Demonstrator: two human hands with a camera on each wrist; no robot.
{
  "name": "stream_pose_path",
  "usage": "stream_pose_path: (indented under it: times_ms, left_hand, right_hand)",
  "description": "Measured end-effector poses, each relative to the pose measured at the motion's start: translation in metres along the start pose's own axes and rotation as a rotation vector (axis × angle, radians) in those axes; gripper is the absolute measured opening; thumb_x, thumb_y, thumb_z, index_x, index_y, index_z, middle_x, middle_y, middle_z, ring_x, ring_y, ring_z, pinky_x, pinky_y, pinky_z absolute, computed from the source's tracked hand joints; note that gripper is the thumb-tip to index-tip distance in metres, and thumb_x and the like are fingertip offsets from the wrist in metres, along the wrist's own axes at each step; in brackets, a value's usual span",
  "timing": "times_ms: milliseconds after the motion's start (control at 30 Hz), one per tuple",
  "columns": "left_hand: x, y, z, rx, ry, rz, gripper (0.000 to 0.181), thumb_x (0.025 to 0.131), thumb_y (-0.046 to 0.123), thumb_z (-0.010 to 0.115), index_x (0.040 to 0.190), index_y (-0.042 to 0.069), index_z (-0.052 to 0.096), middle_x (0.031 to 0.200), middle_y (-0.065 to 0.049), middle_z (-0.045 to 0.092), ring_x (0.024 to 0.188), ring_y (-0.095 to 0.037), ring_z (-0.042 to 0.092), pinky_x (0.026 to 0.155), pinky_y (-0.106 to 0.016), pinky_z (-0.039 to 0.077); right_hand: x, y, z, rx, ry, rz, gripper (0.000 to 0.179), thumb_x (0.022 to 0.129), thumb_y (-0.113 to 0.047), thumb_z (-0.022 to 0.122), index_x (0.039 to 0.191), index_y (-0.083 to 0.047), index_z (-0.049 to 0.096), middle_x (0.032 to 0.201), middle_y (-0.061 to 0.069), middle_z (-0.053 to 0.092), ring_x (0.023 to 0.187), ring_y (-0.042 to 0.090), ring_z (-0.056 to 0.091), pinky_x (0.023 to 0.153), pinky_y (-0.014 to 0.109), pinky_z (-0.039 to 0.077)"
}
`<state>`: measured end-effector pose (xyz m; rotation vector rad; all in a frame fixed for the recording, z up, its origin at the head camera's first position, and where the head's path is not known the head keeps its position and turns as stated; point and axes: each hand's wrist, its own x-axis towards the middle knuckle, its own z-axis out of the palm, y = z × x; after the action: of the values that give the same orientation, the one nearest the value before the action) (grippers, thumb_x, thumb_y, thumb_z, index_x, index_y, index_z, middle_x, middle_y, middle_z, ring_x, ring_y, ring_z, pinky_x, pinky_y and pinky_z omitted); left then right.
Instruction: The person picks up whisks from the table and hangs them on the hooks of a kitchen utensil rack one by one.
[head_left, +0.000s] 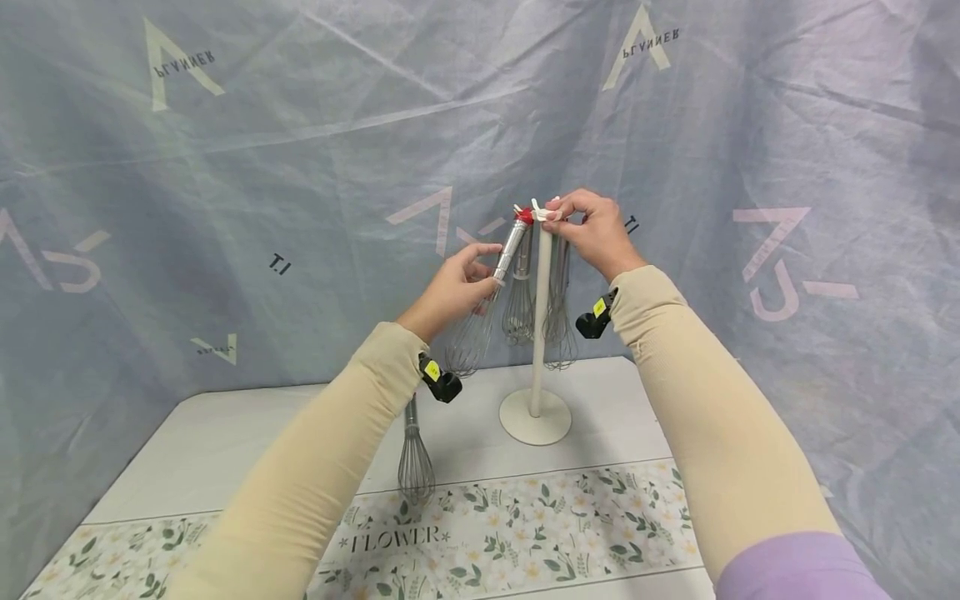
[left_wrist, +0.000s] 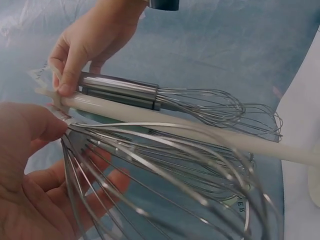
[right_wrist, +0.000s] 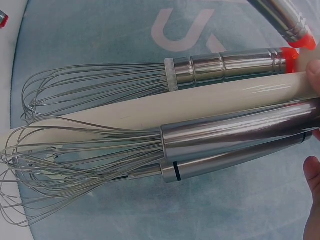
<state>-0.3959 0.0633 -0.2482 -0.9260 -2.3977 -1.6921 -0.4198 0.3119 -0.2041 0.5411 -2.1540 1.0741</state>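
Note:
My left hand (head_left: 467, 279) grips a steel whisk (head_left: 511, 248) low on its handle. The whisk tilts, its red-tipped end (right_wrist: 305, 41) up against the hooks of a cream stand (head_left: 540, 333) and its wire loops down toward me. With thumb and fingers, my right hand (head_left: 596, 227) pinches a hook at the top of the stand. Behind the pole hangs another red-tipped whisk (right_wrist: 215, 67). Two plain-handled whisks, one with a thick shiny handle (right_wrist: 235, 129) and one slimmer (right_wrist: 240, 157), hang on the right side.
Another whisk (head_left: 416, 458) lies on the white table (head_left: 285, 442), partly behind the left sleeve. The stand's round base (head_left: 517, 427) rests behind a floral printed strip (head_left: 517, 533). A grey-blue cloth (head_left: 337, 108) hangs behind the table.

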Motion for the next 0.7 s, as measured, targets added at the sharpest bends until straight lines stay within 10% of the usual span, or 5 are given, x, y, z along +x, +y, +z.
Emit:
stream_pose_path:
  times_ms: [467, 700]
  left_hand:
    - [0.003, -0.036, 0.012, 0.036, 0.005, 0.084, 0.063, 0.1, 0.004, 0.054, 0.157, 0.022, 0.033, 0.115, -0.014, 0.06, 0.095, -0.042, 0.064, 0.069, -0.038, 0.054]
    - [-0.001, -0.056, 0.029, 0.094, 0.023, 0.041, 0.064, 0.097, 0.003, 0.053, 0.156, 0.019, 0.035, 0.124, -0.017, 0.061, 0.105, -0.029, 0.063, 0.083, -0.04, 0.053]
  right_hand:
    - [0.001, -0.003, 0.003, 0.001, -0.001, -0.004, 0.02, 0.09, -0.021, 0.078, 0.084, -0.007, 0.064, 0.12, 0.002, 0.07, 0.115, 0.015, 0.061, 0.073, 0.028, 0.041]
    - [-0.001, -0.002, 0.001, 0.007, 0.009, 0.001, 0.02, 0.09, -0.02, 0.079, 0.084, -0.006, 0.064, 0.12, 0.002, 0.07, 0.112, 0.015, 0.061, 0.073, 0.028, 0.043]
